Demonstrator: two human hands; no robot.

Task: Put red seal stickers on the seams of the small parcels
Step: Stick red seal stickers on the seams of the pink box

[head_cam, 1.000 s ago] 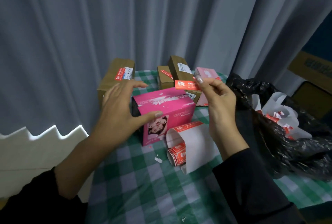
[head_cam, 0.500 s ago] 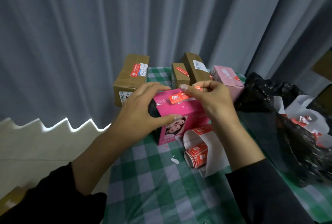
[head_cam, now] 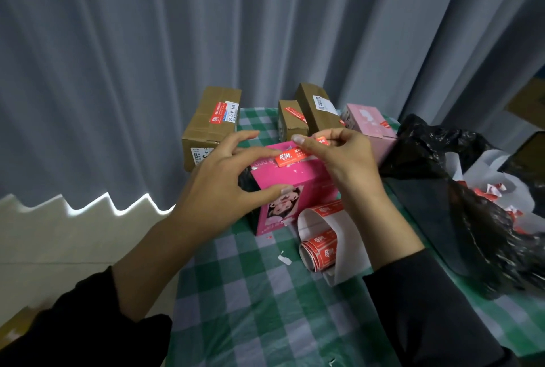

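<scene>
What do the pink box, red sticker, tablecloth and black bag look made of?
Pink box: thin printed card, likely; crisp folded edges, photo print, slight gloss.
Red sticker: probably glossy paper or film label; it curves where pinched.
Tablecloth: looks like thin plastic sheet, soft sheen and creases; could be coated cloth.
Black bag: thin plastic film, crinkled, glinting.

Pinks, reds and browns on a green check.
The tablecloth (head_cam: 250,307) is checked green, white and pale lilac. The nearest parcel (head_cam: 295,181) is hot pink with a printed photo panel, and the seal sticker (head_cam: 290,157) over it is red with white lettering. Behind it are plain brown cartons (head_cam: 206,128) and a pale pink box (head_cam: 368,122). The sticker roll (head_cam: 320,251) is red on white backing, the bag (head_cam: 442,175) is glossy black with what seem to be red-and-white scraps (head_cam: 495,192) inside, and the curtain (head_cam: 265,27) is grey-blue.
</scene>
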